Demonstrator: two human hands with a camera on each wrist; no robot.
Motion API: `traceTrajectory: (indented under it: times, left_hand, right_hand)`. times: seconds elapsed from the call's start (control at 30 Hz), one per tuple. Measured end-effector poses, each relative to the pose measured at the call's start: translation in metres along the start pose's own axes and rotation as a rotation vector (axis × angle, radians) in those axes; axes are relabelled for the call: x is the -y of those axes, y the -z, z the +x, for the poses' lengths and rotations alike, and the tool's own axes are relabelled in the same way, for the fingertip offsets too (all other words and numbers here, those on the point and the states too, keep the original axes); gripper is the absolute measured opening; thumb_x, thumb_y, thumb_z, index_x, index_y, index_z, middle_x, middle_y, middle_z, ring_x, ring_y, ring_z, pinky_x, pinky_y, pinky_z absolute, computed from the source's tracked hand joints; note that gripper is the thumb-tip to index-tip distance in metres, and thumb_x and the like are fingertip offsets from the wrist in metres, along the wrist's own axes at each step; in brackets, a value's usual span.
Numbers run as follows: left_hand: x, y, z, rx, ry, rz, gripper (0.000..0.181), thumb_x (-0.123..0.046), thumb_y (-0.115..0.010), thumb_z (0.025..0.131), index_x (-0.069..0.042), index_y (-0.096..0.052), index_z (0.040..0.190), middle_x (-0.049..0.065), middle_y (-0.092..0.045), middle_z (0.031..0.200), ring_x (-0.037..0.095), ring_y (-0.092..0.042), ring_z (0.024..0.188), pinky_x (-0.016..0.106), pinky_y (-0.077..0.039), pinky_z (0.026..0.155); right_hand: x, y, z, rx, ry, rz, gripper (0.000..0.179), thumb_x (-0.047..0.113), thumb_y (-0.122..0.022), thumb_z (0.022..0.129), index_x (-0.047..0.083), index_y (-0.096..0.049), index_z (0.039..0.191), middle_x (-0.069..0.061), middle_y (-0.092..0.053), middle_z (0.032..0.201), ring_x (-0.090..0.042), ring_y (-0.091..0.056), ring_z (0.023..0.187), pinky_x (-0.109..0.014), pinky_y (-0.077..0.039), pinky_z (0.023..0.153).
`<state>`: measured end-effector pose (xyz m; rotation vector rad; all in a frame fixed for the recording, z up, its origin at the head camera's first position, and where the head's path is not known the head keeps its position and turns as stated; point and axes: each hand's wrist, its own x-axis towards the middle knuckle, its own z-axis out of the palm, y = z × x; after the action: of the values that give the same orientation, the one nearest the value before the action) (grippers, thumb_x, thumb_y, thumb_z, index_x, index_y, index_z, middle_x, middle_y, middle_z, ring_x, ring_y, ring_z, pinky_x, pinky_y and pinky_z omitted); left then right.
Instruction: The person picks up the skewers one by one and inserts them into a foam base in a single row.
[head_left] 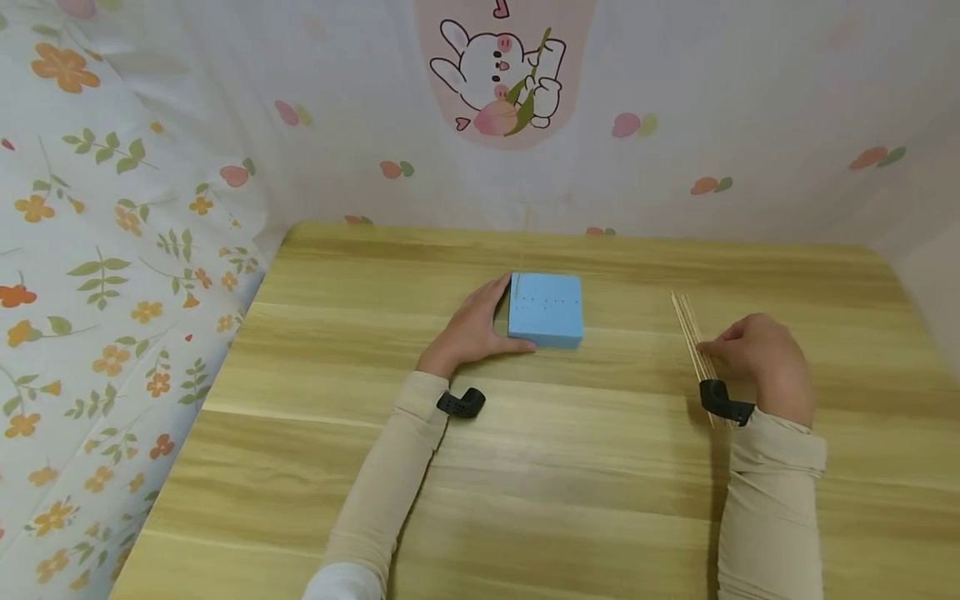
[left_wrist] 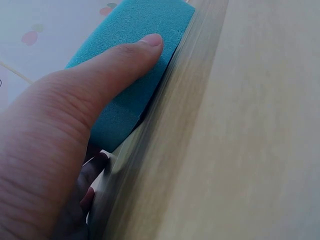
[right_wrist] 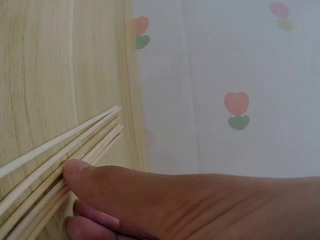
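A light blue foam block [head_left: 546, 310] with rows of small holes in its top lies on the table. My left hand [head_left: 472, 325] holds it from the left, the thumb [left_wrist: 125, 60] along its front face and the fingers round the far left side, mostly hidden. One thin bamboo skewer [head_left: 522, 250] stands upright near the block's back left corner. To the right, several bamboo skewers [head_left: 684, 321] lie side by side on the wood. My right hand [head_left: 761, 358] is over them, thumb tip [right_wrist: 77, 167] on a skewer and the other fingers curled below, pinching at the bundle.
The wood-grain table [head_left: 525, 492] ends at the back against a white curtain [head_left: 337, 83] with a rabbit print. A flowered cloth [head_left: 112, 275] hangs along the left side. Each wrist wears a black camera mount [head_left: 462, 403].
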<state>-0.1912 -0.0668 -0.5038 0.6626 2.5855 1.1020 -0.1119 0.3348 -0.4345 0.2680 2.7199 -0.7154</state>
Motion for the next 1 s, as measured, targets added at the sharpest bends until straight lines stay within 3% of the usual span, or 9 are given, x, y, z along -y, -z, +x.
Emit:
traceTrajectory:
  times: [0.33,0.57,0.83,1.0]
  left_hand:
    - [-0.004,0.008,0.002,-0.002,0.007,0.000,0.129,-0.059,-0.088,0.075,-0.016,-0.011,0.168,0.008,-0.019,0.172,0.031,-0.016,0.158,0.054,-0.020,0.125]
    - [-0.001,0.004,-0.004,-0.009,0.020,-0.002,0.128,-0.058,-0.088,0.075,-0.016,-0.012,0.168,0.007,-0.019,0.172,0.031,-0.016,0.158,0.055,-0.021,0.125]
    - [0.000,-0.002,-0.003,-0.010,-0.002,0.015,0.128,-0.058,-0.088,0.076,-0.013,-0.012,0.168,0.009,-0.021,0.171,0.031,-0.019,0.157,0.054,-0.021,0.125]
    - [-0.003,-0.002,-0.002,-0.021,0.000,0.012,0.127,-0.057,-0.088,0.076,-0.013,-0.013,0.168,0.009,-0.021,0.171,0.032,-0.019,0.157,0.054,-0.021,0.124]
  right_hand:
    - [0.003,0.005,0.006,0.029,0.007,0.021,0.041,0.021,-0.069,0.096,-0.017,-0.067,0.111,-0.034,-0.062,0.116,-0.047,-0.058,0.100,-0.054,-0.052,0.079]
    - [0.005,0.002,0.008,0.047,0.035,0.004,0.032,0.019,-0.069,0.095,-0.012,-0.071,0.102,-0.025,-0.065,0.105,-0.039,-0.058,0.092,-0.039,-0.048,0.069]
    - [0.003,0.002,0.003,0.051,0.009,-0.013,0.033,0.018,-0.069,0.094,-0.014,-0.070,0.105,-0.027,-0.067,0.103,-0.042,-0.060,0.093,-0.047,-0.051,0.074]
    - [0.003,0.005,0.003,0.048,0.005,-0.003,0.031,0.017,-0.069,0.094,-0.013,-0.071,0.103,-0.017,-0.069,0.089,-0.037,-0.061,0.087,-0.041,-0.050,0.069]
